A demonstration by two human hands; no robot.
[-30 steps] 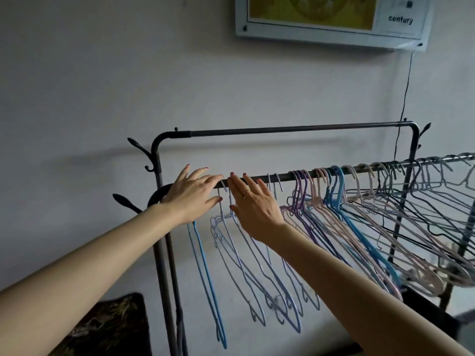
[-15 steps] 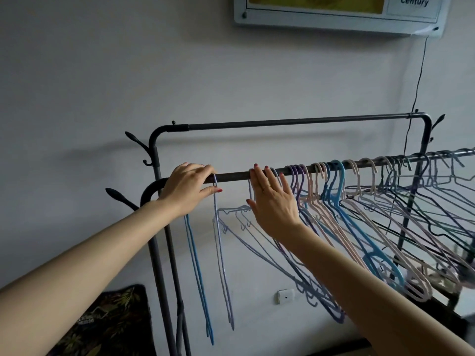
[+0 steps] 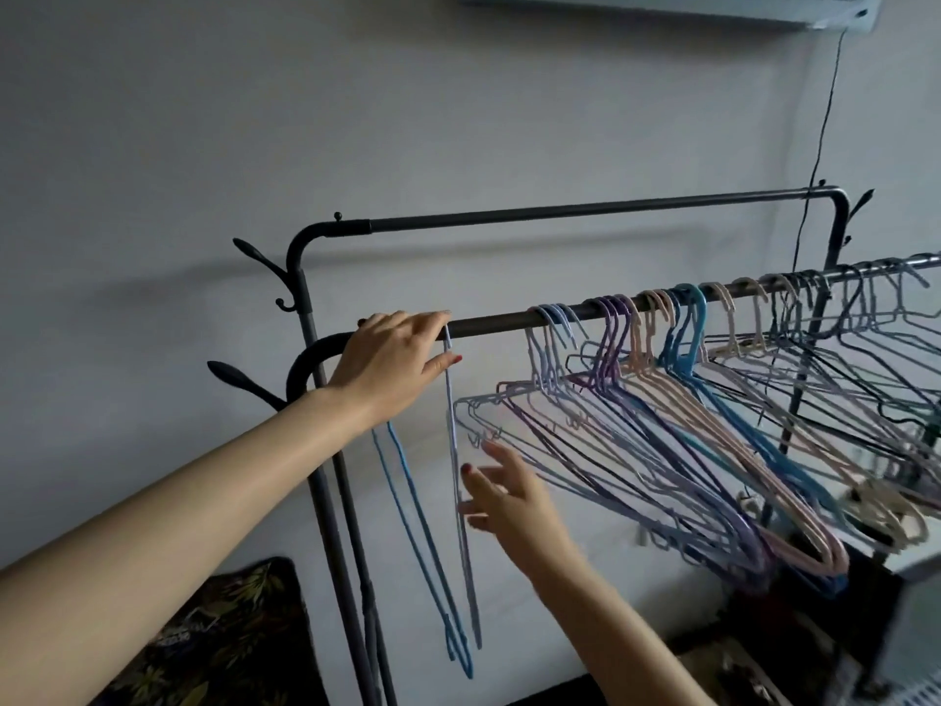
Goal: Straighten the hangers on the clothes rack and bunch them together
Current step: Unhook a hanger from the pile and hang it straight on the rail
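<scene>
The near rail (image 3: 489,323) of the clothes rack (image 3: 305,318) is the thing to look from.

At the left end of the near rail, the left hand (image 3: 389,366) rests on top of the bar. Its fingers are curled over the bar, and the thumb and a finger pinch the neck of a pale hanger (image 3: 461,507) just under the rail. That hanger hangs straight down, thin and edge-on. Just left of it, under the hand, hangs a blue hanger (image 3: 417,532), also straight down. These two are apart from the rest.

To the right, below the rail, the right hand (image 3: 509,496) is open with its fingers spread. It holds nothing. Its fingertips are at the low corner of the lilac hangers (image 3: 550,379), but I cannot tell if they touch.

Farther right along the rail, the big bunch of hangers (image 3: 713,400) is purple, pink, blue and dark. They all lean and splay out to the right, and some look tangled.

I think the step now is to turn the slanted hangers so they hang flat like the two on the left. To do it well, the right hand should push the low corner gently, one small group at a time. The left hand can hold the pale hanger steady, so it does not swing. Then slide the hooks along the rail until they sit close together. A hard push may knot the wires.
</scene>
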